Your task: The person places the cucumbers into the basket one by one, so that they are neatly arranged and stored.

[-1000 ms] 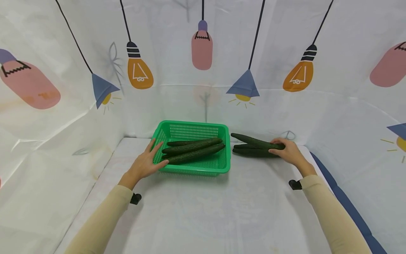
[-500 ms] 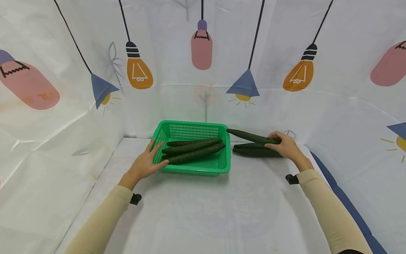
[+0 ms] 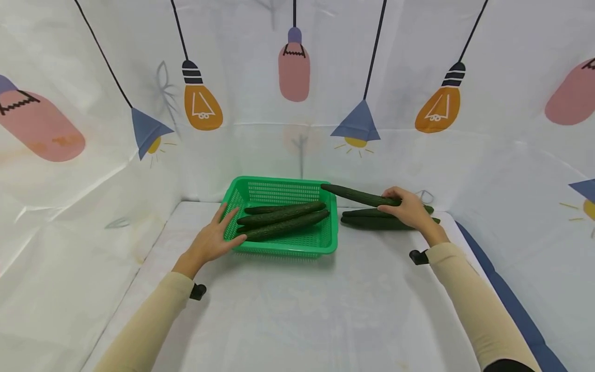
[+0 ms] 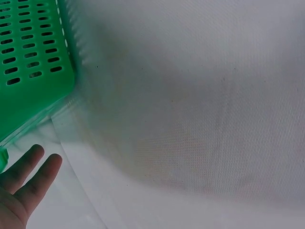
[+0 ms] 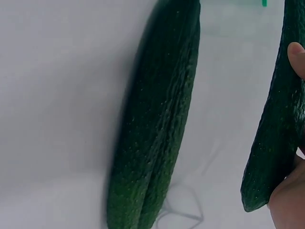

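My right hand (image 3: 406, 207) grips a dark green cucumber (image 3: 355, 194) near its right end, raised above the table. The free end of that cucumber overlaps the right rim of a green plastic basket (image 3: 279, 248) in the head view. Below the hand, two more cucumbers (image 3: 372, 222) lie side by side on the table; the right wrist view shows them close up. My left hand (image 3: 211, 240) rests at the basket's left edge with fingers spread, thumb over the front rim. Inside the basket lie several cucumbers (image 3: 288, 226).
The white-covered table (image 3: 297, 310) runs up to a white cloth backdrop (image 3: 260, 150) printed with lamps and bulbs. At the table's right side hangs a dark blue strip (image 3: 502, 294).
My right hand has lifted one cucumber off the pile and moved it up and left toward the basket. The left hand and the basket have stayed in place.
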The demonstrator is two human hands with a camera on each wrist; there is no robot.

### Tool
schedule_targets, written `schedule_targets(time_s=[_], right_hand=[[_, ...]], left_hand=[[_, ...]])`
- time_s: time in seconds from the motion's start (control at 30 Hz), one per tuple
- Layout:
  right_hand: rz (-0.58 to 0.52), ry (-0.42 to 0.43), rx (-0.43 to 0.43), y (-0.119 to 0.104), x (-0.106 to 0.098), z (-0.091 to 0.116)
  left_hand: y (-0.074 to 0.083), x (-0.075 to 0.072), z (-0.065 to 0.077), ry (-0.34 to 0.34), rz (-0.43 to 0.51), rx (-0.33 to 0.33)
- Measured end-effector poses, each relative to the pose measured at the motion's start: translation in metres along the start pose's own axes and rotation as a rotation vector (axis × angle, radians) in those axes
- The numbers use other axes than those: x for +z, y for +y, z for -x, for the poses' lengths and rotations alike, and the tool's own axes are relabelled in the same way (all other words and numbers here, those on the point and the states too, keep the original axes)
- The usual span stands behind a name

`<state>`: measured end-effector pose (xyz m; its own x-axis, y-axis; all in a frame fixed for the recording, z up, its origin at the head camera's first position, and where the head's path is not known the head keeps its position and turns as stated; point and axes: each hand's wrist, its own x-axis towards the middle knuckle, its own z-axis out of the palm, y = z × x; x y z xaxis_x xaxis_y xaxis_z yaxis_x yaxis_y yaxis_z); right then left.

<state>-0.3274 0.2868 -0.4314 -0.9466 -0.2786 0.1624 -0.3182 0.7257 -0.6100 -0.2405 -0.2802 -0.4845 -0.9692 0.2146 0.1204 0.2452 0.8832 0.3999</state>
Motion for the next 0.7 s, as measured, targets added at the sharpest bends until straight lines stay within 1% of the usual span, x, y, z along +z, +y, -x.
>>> schedule_targets(time_s=[0.3, 0.43, 0.57, 0.7], right_hand=[[-0.047, -0.015, -0.04, -0.013, 0.008, -0.009], [-0.037, -0.017, -0.06, -0.02, 0.011, -0.013], [-0.032, -0.014, -0.1, -0.031, 0.015, -0.019], [-0.028, -0.041, -0.139, -0.043, 0.022, -0.025]], left_hand=[[-0.001, 0.0, 0.001, -0.006, -0.01, 0.0], [0.0, 0.0, -0.001, 0.0, -0.004, 0.002], [0.002, -0.001, -0.001, -0.002, -0.003, 0.001], [0.001, -0.001, -0.001, -0.005, -0.007, -0.003]])
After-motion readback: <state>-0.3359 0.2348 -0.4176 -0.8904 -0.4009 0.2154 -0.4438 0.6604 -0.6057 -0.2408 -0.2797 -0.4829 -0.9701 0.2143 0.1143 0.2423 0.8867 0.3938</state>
